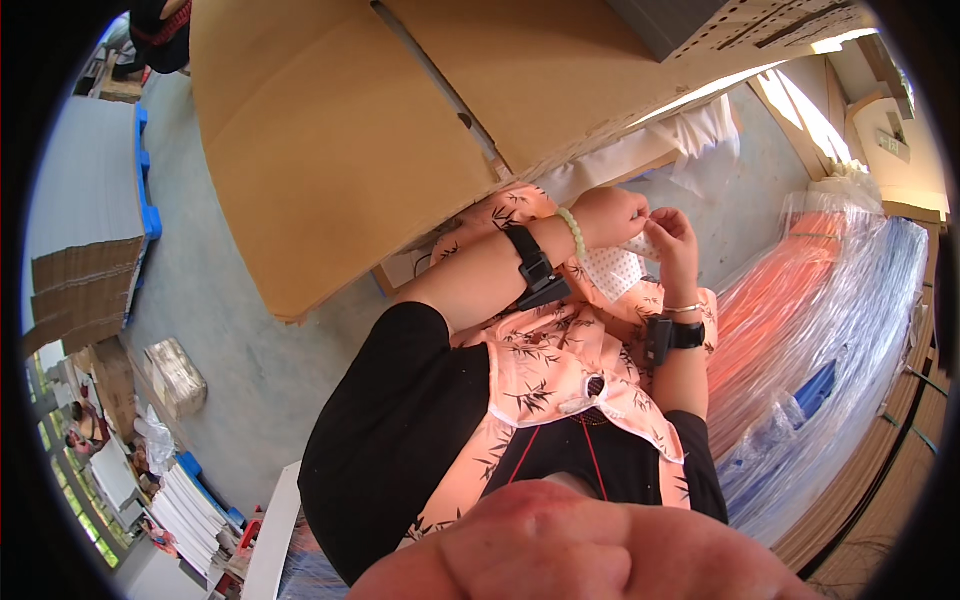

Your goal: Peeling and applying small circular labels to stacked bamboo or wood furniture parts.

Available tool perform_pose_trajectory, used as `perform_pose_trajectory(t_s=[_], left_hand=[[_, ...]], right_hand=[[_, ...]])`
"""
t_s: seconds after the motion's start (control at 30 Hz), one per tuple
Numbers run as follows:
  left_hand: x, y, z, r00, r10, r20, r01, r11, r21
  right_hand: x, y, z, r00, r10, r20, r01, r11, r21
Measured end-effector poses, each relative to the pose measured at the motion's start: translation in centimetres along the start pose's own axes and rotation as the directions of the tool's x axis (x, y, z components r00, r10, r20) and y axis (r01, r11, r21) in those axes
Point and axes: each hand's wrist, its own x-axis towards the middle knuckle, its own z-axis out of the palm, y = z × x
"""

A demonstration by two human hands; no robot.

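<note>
My left hand (608,216), with a pale bead bracelet at its wrist, is closed, its thumb and fingertips pinched together. What sits in that pinch, if anything, is too small to make out. Close beside it, my right hand (674,242) has its fingers closed at the upper edge of a white sheet with rows of small dots (612,274). This sheet hangs below both hands, over the peach apron with dark leaf prints (560,350) that I wear. Black devices are strapped to both wrists.
A large brown cardboard surface (330,130) with a long slot lies ahead, and a grey box (665,25) stands on it. Plastic-wrapped orange and clear bundles (800,300) fill the right. Stacked sheets (85,200) rest on a blue pallet (150,222) at left. Another person (165,40) is at far left.
</note>
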Motion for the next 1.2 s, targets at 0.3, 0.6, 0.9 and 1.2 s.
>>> perform_pose_trajectory(t_s=[0.3,0.6,0.9,1.2], left_hand=[[-0.16,0.3,-0.35,0.999,-0.039,0.012,0.039,0.998,-0.051],[-0.24,0.24,-0.16,1.0,-0.028,-0.006,0.028,0.998,-0.057],[-0.32,0.52,-0.47,1.0,-0.029,-0.01,0.029,0.999,-0.032],[-0.67,0.84,-0.81,0.998,-0.065,0.01,0.065,0.996,-0.06]], right_hand=[[-0.13,0.25,-0.39,0.995,0.091,0.049,-0.096,0.991,0.096],[-0.22,0.4,-0.29,0.996,0.061,0.061,-0.069,0.987,0.144],[-0.2,0.31,-0.11,0.995,0.06,0.081,-0.074,0.98,0.183],[-0.65,-0.15,0.31,0.997,0.048,0.067,-0.057,0.989,0.139]])
